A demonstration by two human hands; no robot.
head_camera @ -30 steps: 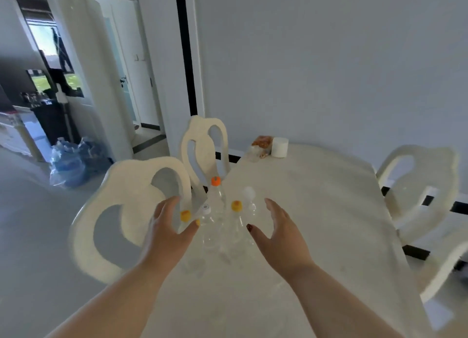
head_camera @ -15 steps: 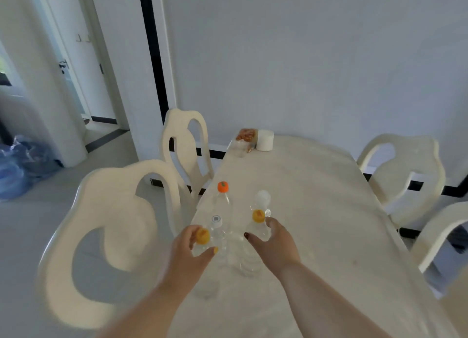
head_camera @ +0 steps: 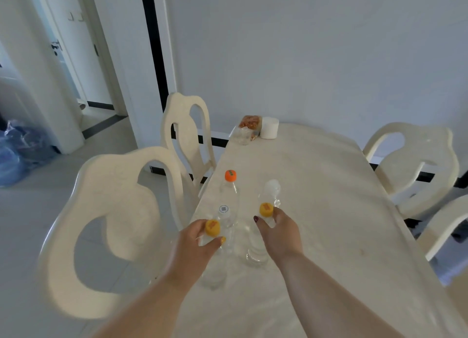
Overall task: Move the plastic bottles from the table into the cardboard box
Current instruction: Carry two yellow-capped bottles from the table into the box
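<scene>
Several clear plastic bottles stand close together near the left edge of the cream table (head_camera: pixel 329 211). My left hand (head_camera: pixel 192 249) is closed around the neck of a yellow-capped bottle (head_camera: pixel 212 269). My right hand (head_camera: pixel 278 231) grips the neck of a second yellow-capped bottle (head_camera: pixel 255 251). Behind them stand an orange-capped bottle (head_camera: pixel 230 185), a white-capped bottle (head_camera: pixel 224 216) and a clear-capped bottle (head_camera: pixel 271 190). No cardboard box is in view.
Cream chairs stand at the table's left side (head_camera: pixel 121 211) (head_camera: pixel 187 135) and right side (head_camera: pixel 415 160). A snack bag (head_camera: pixel 249 125) and a white roll (head_camera: pixel 269 127) sit at the far end. Blue bags (head_camera: pixel 15 155) lie on the floor by a doorway.
Both hands went from spread open in front of the bottles to closed on the necks of the two yellow-capped bottles. The view swung to the right and down.
</scene>
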